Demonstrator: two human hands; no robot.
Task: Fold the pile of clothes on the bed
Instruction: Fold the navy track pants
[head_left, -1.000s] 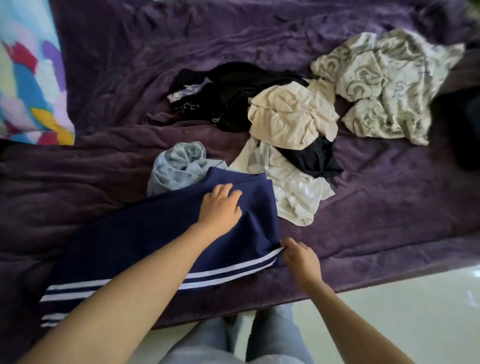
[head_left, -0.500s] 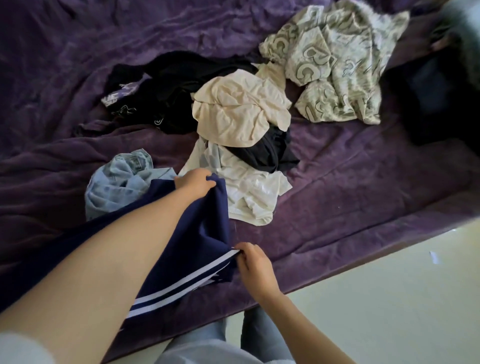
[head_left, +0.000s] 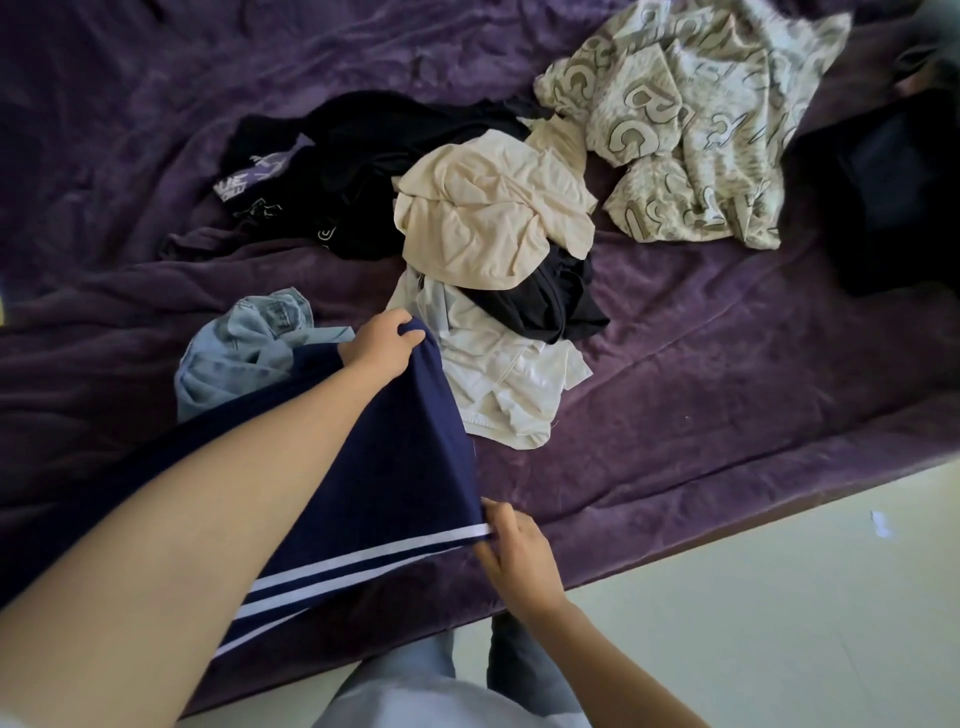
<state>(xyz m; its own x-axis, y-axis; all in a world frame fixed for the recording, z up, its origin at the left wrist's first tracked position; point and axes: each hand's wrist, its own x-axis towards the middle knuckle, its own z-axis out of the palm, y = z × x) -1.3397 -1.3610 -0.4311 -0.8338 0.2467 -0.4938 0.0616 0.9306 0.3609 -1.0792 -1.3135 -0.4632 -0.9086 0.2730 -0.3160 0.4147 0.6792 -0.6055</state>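
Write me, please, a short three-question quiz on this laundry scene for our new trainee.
1. True or false: the left hand grips the far corner of the navy striped garment.
2. Which item does the navy garment overlap? A cream top; B light-blue denim; C patterned cloth.
3. Fill in: the right hand pinches the garment's near corner at its white ____.
Key: 1 true; 2 B; 3 stripes.

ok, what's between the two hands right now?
Head view: the edge of the navy blue fabric garment with two white stripes runs from the left hand, gripping its far corner, to the right hand, pinching the striped corner.
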